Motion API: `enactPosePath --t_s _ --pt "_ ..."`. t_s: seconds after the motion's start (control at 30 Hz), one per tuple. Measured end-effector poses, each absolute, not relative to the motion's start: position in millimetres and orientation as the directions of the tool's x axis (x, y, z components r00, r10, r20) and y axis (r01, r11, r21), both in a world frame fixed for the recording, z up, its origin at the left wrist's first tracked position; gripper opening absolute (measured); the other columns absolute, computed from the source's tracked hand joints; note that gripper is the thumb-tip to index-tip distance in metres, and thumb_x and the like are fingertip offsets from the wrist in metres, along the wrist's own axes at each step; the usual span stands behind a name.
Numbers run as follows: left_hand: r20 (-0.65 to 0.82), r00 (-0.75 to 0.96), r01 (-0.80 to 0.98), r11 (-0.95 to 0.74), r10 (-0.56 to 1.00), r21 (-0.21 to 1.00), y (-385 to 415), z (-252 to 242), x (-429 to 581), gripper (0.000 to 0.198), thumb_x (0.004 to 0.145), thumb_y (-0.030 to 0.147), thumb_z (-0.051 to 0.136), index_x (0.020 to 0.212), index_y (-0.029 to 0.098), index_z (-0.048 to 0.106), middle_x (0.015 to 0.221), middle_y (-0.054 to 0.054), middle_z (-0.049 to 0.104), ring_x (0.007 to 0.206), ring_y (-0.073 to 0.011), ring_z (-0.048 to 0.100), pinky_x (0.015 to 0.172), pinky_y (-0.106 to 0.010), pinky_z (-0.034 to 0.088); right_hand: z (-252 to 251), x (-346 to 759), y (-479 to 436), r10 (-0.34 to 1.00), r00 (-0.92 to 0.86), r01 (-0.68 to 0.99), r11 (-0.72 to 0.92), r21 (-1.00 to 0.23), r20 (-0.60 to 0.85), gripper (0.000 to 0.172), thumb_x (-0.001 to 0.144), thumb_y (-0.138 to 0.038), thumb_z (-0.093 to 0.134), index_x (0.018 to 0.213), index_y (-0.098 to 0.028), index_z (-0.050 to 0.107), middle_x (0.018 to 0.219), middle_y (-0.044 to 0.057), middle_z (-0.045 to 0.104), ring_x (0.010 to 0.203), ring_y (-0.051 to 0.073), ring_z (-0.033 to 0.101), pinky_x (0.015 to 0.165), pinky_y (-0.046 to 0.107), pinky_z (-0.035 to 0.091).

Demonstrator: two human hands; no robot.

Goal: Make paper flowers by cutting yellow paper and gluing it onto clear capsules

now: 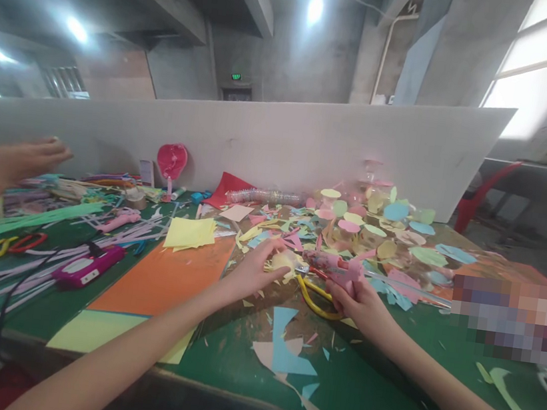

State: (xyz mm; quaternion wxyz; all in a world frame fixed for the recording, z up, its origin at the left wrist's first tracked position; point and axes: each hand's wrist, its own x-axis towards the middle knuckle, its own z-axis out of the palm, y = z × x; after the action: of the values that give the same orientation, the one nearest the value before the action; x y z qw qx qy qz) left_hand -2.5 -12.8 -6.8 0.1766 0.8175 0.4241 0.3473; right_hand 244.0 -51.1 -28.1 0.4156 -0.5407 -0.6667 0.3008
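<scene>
My right hand (pixel 354 300) grips a pink glue gun (pixel 340 267), its nozzle pointing left. A long clear glue stick (pixel 408 289) sticks out of the gun's back end. Opposite the nozzle, my left hand (pixel 258 267) pinches a small pale yellow paper piece (pixel 286 264), partly behind its fingers. The nozzle is right up at this piece; I cannot tell whether they touch. Yellow-handled scissors (pixel 314 301) lie just below the gun. Blue paper offcuts (pixel 284 351) are in front of my hands on the green table (pixel 360 391).
Another person's hand (pixel 32 160) reaches in from the left. Orange sheets (pixel 163 278) and yellow paper squares (pixel 190 233) lie left of my hands, a magenta device (pixel 89 266) with a cord farther left. Paper discs (pixel 396 212) crowd the back right, before a white partition (pixel 282 142).
</scene>
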Motion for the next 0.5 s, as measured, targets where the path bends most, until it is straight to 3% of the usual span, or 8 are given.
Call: enactPosePath --t_s 0.5 --pt "0.440 0.418 0.568 -0.607 0.795 0.556 -12.2 -5.7 -4.6 0.029 0.089 0.035 0.060 0.116 0.026 0.055 0.125 -0.004 0.057 0.121 -0.0229 0.052 0.101 -0.036 0.043 -32.3 245.7 -48.7 0.975 -0.074 0.484 0.217 -0.848 0.208 0.061 0.071 -0.081 0.049 0.050 -0.025 0.037 0.046 -0.001 0.048 0.048 0.014 0.043 0.050 0.029 0.037"
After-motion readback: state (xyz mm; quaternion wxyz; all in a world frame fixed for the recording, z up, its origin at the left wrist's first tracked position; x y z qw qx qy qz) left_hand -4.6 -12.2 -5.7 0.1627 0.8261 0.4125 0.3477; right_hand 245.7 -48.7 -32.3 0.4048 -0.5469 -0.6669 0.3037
